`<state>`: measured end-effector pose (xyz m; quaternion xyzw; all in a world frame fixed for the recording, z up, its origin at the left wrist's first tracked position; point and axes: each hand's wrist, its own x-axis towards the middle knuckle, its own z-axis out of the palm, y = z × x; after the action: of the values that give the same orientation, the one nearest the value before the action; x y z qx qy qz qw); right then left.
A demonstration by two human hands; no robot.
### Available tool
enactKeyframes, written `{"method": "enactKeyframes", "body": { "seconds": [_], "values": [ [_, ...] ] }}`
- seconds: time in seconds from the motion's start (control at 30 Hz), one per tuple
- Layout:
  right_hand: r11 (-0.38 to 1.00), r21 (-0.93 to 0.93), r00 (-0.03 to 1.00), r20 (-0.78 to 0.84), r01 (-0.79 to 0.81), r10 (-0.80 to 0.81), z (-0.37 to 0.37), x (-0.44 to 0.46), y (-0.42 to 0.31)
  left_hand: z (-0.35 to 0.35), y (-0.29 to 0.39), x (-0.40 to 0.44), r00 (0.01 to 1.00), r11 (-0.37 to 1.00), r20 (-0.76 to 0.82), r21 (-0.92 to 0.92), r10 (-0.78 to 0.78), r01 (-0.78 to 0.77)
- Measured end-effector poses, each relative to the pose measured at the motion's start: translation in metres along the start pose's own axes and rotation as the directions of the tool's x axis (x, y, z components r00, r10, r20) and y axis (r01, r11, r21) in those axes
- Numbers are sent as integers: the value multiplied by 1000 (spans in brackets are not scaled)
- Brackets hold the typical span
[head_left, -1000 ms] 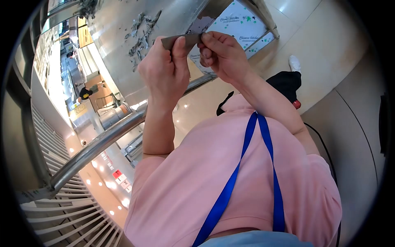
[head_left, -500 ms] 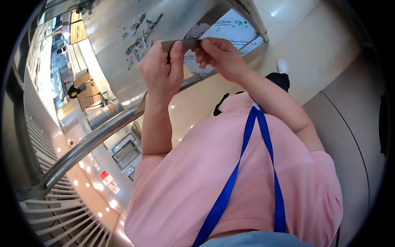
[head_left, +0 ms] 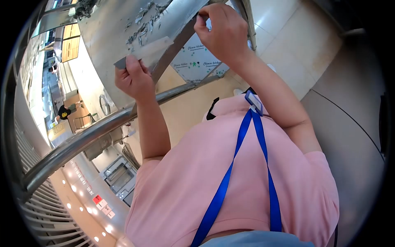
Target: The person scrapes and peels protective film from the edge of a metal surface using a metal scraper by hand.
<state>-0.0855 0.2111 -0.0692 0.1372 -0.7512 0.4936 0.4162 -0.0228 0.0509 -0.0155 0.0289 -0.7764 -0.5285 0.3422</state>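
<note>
My left hand (head_left: 133, 78) is closed around a thin flat strip (head_left: 120, 63), over the near side of a steel table (head_left: 111, 37). The strip's end by my thumb is grey; a pale, see-through part reaches up and right beyond my fingers. My right hand (head_left: 224, 31) is raised at the table's brownish side edge (head_left: 175, 51), thumb and forefinger pinched together. What they pinch, if anything, I cannot make out. Torn grey scraps (head_left: 144, 26) lie on the tabletop between and beyond my hands.
Below the tabletop sits a white panel printed with "Chinese kitchen" and green leaves (head_left: 193, 61). A steel rail (head_left: 90, 129) crosses at the left. A darker clump of scraps (head_left: 84, 8) lies farther off. A person in dark clothing (head_left: 63, 112) is in the background.
My hands have moved apart: the left down and left with the flat strip, the right up along the table edge. Before, both held the strip between them.
</note>
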Motion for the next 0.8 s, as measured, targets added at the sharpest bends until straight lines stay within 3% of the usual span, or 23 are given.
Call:
{"method": "enactKeyframes", "body": {
  "seconds": [0.13, 0.23, 0.27, 0.37, 0.4, 0.5, 0.53, 0.6, 0.63, 0.67, 0.73, 0.77, 0.8],
  "values": [
    [995, 46, 996, -29, -85, 86, 2, 4, -9, -3, 0, 5, 1000, 987, 14, -160, -22, 24],
    [970, 12, 970, -15, -244, 244, 4, -6, -4, -6, 2, 8, 998, 969, 33, -238, -52, 59],
    [967, -29, 965, -82, -251, 248, 5, -6, 3, -7, 2, 10, 997, 964, 39, -255, -67, 75],
    [806, 151, 814, -22, -572, 581, -9, -12, 11, -9, -1, 9, 996, 943, 47, -324, -70, 81],
    [766, 208, 783, -5, -608, 623, -15, -12, 11, -9, 0, 9, 995, 937, 41, -334, -93, 102],
    [814, 285, 857, 65, -506, 511, -22, 11, -8, -6, 2, 13, 987, 898, 26, -412, -156, 153],
    [928, 261, 964, 64, -266, 258, -18, 25, -13, -9, -2, 15, 983, 872, 31, -457, -179, 174],
    [954, 295, 994, 66, 58, -81, -7, 65, -34, -12, -2, 17, 976, 832, 30, -518, -216, 200],
    [965, 237, 961, 218, 116, -169, -5, 80, -42, -12, -1, 17, 973, 819, 21, -536, -231, 206],
    [924, 371, 902, 359, 96, -238, 15, 88, -33, -12, 0, 16, 969, 805, 13, -554, -246, 212],
    [949, 285, 742, 605, 137, -289, 55, 99, -19, -16, -5, 17, 970, 798, -16, -572, -243, 191],
    [956, 242, 640, 711, 167, -292, 63, 102, -17, -16, -7, 17, 970, 793, -25, -581, -242, 183],
    [937, 263, 613, 708, 230, -349, 64, 104, -15, -17, -7, 17, 963, 775, -31, -600, -268, 197]
  ]
}}
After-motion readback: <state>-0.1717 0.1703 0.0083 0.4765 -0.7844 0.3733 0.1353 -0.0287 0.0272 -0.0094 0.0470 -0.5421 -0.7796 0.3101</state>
